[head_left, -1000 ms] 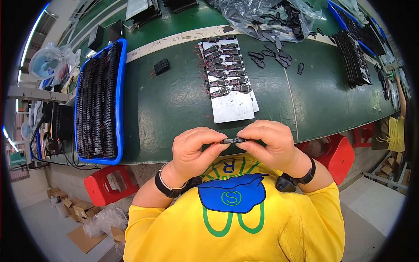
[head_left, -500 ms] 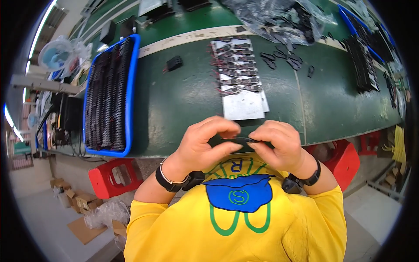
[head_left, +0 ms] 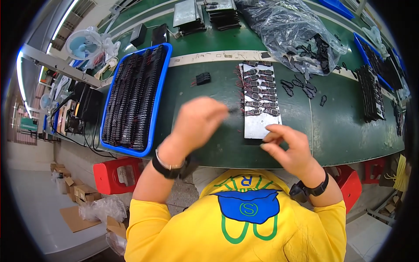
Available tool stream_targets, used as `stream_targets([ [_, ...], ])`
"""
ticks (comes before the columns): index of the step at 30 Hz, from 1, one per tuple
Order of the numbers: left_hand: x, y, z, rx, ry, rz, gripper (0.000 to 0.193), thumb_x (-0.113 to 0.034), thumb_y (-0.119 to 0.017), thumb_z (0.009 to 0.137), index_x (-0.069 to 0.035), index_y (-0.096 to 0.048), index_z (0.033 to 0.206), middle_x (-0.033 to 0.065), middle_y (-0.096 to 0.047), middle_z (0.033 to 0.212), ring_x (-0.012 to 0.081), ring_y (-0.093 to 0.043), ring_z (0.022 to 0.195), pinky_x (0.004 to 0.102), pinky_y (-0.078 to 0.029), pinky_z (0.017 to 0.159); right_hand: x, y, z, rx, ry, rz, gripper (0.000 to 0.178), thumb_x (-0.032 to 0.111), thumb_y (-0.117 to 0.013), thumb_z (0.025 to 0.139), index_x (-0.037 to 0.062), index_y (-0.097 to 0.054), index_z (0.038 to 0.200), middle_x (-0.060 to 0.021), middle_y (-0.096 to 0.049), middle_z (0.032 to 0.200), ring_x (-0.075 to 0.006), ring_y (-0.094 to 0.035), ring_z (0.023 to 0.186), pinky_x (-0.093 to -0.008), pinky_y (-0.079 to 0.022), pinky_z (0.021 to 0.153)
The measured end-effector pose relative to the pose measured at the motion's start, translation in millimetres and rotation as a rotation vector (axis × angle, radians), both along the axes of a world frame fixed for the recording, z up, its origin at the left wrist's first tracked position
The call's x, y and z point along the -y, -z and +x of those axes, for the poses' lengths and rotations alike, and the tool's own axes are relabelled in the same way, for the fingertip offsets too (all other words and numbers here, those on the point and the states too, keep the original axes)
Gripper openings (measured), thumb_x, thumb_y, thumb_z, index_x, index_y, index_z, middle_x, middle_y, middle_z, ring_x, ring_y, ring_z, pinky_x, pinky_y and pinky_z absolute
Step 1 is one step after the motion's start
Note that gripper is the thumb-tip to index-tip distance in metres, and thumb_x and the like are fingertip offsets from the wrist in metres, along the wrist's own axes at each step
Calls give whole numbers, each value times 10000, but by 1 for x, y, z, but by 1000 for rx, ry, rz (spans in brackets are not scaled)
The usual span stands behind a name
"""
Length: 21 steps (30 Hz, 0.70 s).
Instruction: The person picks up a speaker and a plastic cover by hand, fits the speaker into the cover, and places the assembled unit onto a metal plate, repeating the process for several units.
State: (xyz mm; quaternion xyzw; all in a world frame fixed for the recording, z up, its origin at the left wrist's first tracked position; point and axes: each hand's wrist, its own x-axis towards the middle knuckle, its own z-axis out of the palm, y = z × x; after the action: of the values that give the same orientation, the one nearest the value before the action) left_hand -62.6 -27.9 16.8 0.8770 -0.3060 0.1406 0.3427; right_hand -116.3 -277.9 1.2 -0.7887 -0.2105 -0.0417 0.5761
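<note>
My left hand (head_left: 198, 124) is over the table, its fingers drawn together and blurred. A small dark piece shows by its fingertips, too smeared to name. My right hand (head_left: 290, 148) is open and seems empty, thumb and forefinger apart, by the near right corner of a pale metal plate (head_left: 257, 129). Rows of small black parts with thin red wires (head_left: 261, 91) lie on the plate. To its right are several flat black pieces (head_left: 305, 87). A small black block of parts (head_left: 203, 78) with red wires sits to its left.
A blue tray (head_left: 150, 144) packed with rows of black parts stands on the left. A clear plastic bag (head_left: 279, 26) with black pieces lies at the back. Stacked plates (head_left: 371, 94) stand at the right. Red stools (head_left: 115, 174) are below the table edge.
My hands were together over the near table edge with a thin black piece between them. They have parted; the left has moved forward and left, the right to the right. The view has shifted.
</note>
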Motion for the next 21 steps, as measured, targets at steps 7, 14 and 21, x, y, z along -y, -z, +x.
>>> stream_targets([
  [7,-36,30,70,-94,-349,189,116,-89,-703,745,-29,-672,839,118,-658,816,300,-633,747,345,-505,680,34,5,22,101,118,-192,164,12,-703,767,-21,-629,909,-83,-633,757,-142,-602,655,-250,-483,598],
  [14,-32,26,70,-54,-423,414,134,-135,-693,743,-66,-637,844,90,-641,843,296,-616,806,394,-494,700,36,8,36,112,165,-234,173,18,-711,755,-10,-630,905,-73,-613,751,-139,-575,620,-248,-463,572],
  [21,-27,14,54,56,-389,372,203,-123,-712,727,-58,-621,896,92,-625,930,289,-608,851,386,-493,720,28,16,47,145,162,-366,205,39,-735,726,15,-638,905,-59,-579,753,-151,-558,616,-259,-456,554],
])
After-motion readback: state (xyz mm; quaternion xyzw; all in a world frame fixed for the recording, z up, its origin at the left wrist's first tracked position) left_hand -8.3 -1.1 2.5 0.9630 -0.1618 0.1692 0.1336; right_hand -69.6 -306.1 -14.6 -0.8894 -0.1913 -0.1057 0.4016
